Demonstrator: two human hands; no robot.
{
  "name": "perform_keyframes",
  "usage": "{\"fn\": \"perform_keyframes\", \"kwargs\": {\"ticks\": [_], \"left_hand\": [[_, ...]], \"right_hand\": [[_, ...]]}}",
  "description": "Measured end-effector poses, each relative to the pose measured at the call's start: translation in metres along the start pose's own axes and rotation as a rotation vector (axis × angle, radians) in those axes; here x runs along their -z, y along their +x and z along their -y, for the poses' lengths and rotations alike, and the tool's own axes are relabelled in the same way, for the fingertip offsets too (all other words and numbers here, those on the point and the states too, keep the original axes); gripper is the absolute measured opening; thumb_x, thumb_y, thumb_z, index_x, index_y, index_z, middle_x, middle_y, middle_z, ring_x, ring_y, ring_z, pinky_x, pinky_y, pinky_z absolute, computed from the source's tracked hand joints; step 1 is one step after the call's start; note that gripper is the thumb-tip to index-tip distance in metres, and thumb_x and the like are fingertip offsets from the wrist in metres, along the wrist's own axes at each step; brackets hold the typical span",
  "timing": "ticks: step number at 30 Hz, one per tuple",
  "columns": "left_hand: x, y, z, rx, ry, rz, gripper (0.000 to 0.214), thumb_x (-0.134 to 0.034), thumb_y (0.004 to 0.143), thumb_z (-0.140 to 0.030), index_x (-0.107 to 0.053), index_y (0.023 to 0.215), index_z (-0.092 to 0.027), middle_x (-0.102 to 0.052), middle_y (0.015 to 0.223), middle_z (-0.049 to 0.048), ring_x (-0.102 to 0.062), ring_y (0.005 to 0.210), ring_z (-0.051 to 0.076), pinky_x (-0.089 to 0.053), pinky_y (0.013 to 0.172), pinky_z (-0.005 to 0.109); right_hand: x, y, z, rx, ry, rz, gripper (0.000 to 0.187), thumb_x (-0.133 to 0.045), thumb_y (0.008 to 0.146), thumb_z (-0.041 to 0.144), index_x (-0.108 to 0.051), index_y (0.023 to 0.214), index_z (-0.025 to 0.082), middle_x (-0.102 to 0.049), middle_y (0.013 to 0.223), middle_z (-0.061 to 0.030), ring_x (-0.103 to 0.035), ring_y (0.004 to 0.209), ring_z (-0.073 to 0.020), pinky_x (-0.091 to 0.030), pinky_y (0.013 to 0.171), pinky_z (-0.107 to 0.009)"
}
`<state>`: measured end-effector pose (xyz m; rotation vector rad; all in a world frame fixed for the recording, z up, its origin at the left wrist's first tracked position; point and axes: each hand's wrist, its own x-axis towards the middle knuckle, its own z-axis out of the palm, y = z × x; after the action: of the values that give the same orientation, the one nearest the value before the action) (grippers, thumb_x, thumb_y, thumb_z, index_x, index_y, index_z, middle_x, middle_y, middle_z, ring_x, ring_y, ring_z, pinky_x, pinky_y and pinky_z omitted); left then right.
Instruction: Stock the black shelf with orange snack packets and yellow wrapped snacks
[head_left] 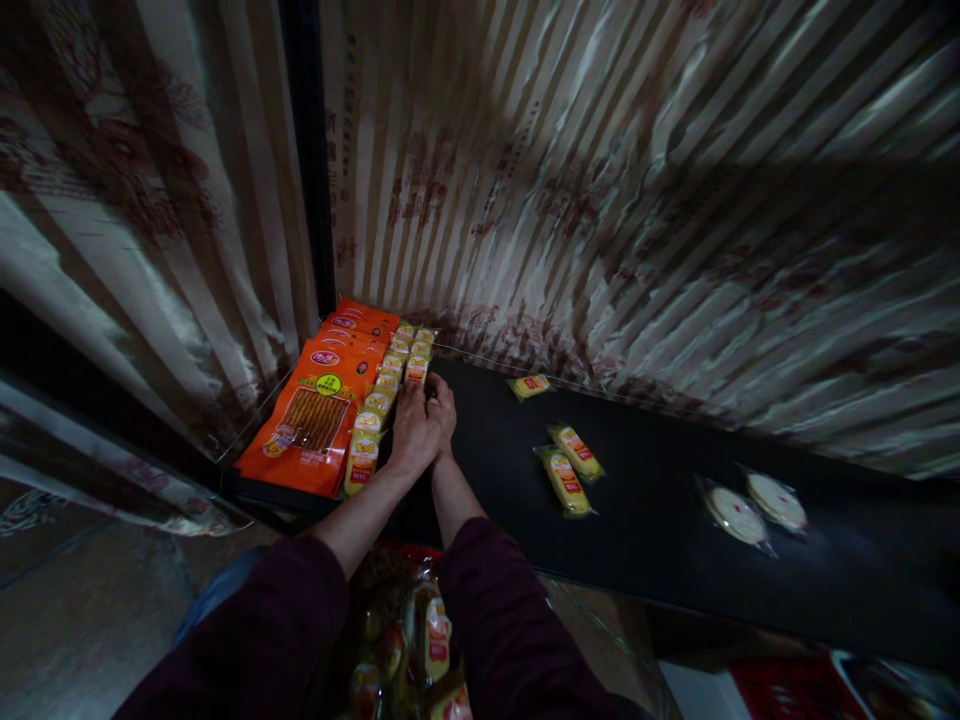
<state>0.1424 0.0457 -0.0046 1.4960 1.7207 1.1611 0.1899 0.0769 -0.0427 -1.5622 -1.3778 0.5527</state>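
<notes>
My left hand (415, 427) reaches to the second row of yellow wrapped snack cakes, its fingers closed around the near end of a wrapped snack cake (417, 369). Against it, my right hand (444, 406) curls its fingers in at the same packet's right side; the fingertips are partly hidden. Left of my hands, a row of overlapping wrapped cakes (362, 462) runs toward the back of the black shelf (487, 440). Beside that row lie overlapping orange snack bags (315, 415) with brown sticks pictured on the front.
To the right lie a single yellow packet (530, 385), a pair of yellow packets (568, 480) and two round white wrapped pieces (739, 515). Below the shelf is a bag of wrapped cakes (437, 640). Patterned sheeting (525, 200) hangs behind, with a dark post (311, 150) at the left corner.
</notes>
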Motion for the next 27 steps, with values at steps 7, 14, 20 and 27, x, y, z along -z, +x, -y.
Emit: {"fn": "perform_keyframes", "kwargs": {"ticks": [7,14,20,27], "left_hand": [[0.013,-0.011,-0.011,-0.043,-0.023,0.034,0.05,-0.042,0.081,-0.018,-0.052,0.129,-0.009,-0.047,0.141,0.0136,-0.032,0.137,0.025,-0.021,0.116,0.039],[0.023,-0.027,-0.01,-0.046,-0.002,0.068,0.044,-0.043,0.083,-0.023,-0.055,0.124,-0.01,-0.051,0.136,0.0156,-0.04,0.132,0.025,-0.029,0.112,0.041],[0.026,-0.045,-0.007,-0.007,-0.028,0.125,0.042,-0.042,0.085,-0.028,-0.056,0.121,-0.011,-0.054,0.133,0.0156,-0.045,0.128,0.024,-0.034,0.109,0.039],[0.034,-0.071,0.007,-0.165,-0.01,0.113,0.039,-0.035,0.089,-0.029,-0.059,0.115,-0.012,-0.063,0.12,0.014,-0.056,0.116,0.023,-0.042,0.102,0.042]], "right_hand": [[0.003,0.0,-0.007,0.023,0.078,-0.008,0.045,-0.042,0.078,0.017,-0.057,0.12,0.023,-0.064,0.107,-0.0043,-0.056,0.106,-0.02,-0.045,0.093,-0.034],[0.009,-0.011,-0.01,0.004,0.097,-0.02,0.042,-0.045,0.076,0.02,-0.058,0.117,0.021,-0.063,0.108,-0.0048,-0.057,0.103,-0.0198,-0.046,0.093,-0.033],[0.022,-0.03,-0.004,-0.033,0.074,-0.004,0.042,-0.04,0.078,0.016,-0.06,0.116,0.019,-0.062,0.109,-0.0072,-0.059,0.1,-0.0186,-0.047,0.09,-0.03],[0.03,-0.057,0.005,-0.063,0.005,0.003,0.041,-0.034,0.084,0.013,-0.064,0.11,0.02,-0.064,0.104,-0.0056,-0.06,0.101,-0.0164,-0.046,0.092,-0.027]]}}
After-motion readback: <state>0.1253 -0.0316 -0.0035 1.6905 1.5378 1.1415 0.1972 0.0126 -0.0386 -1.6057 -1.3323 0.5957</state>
